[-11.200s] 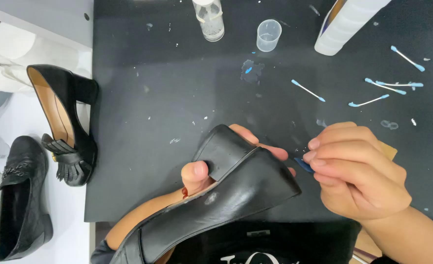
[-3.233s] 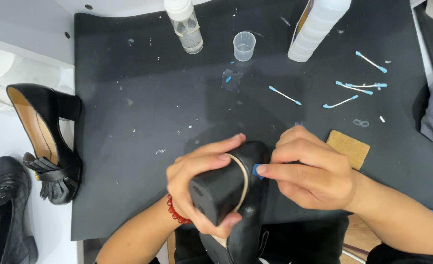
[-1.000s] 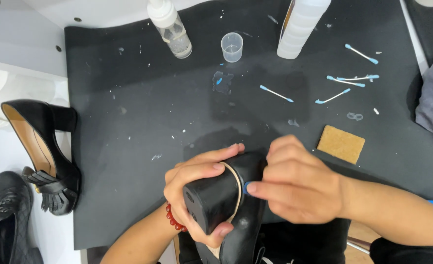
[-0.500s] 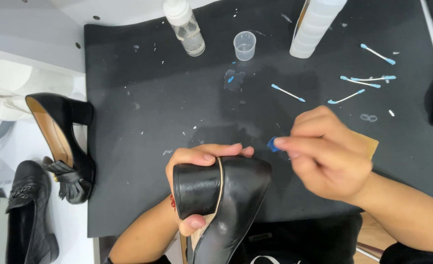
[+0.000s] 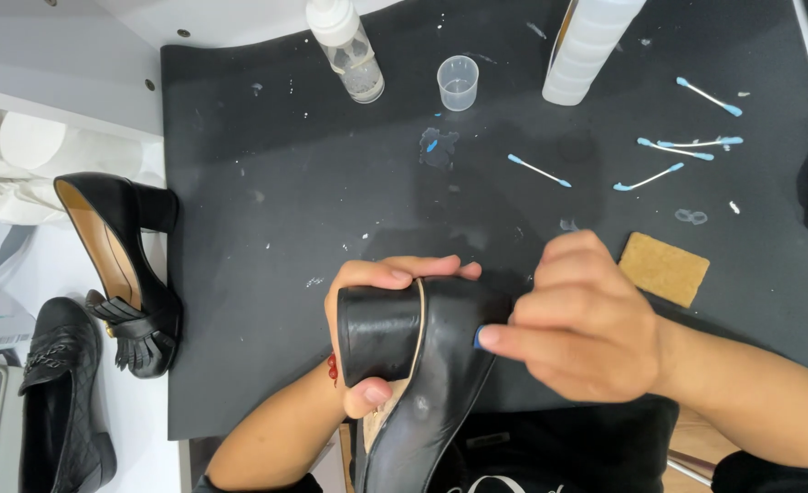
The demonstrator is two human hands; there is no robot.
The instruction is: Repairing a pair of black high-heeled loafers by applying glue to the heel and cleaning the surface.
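Gripping a black block-heeled shoe (image 5: 422,365) heel-up above the near edge of a black mat (image 5: 267,210), the left hand (image 5: 367,310) wraps its fingers over the top of the heel while the thumb presses from below. The right hand (image 5: 587,319) closes fingers and thumb on a small blue-tipped swab (image 5: 479,336), its tip touching the shoe's side just beside the heel; most of the swab is hidden in the grip. The two hands sit close together with the shoe between them.

Judged from this view, clean work here would mean keeping the shoe braced hard in the left hand and moving the tip in short, light strokes so it stays on the leather.

Beyond the hands, a tan pad (image 5: 664,267) lies near the right wrist. Farther out, used swabs (image 5: 678,155) are scattered, with a blue smear (image 5: 436,146), a small clear cup (image 5: 458,82), a clear bottle (image 5: 349,50) and a white bottle (image 5: 587,50). Off the mat to the left stand a matching heeled shoe (image 5: 121,265) and a black loafer (image 5: 57,393).
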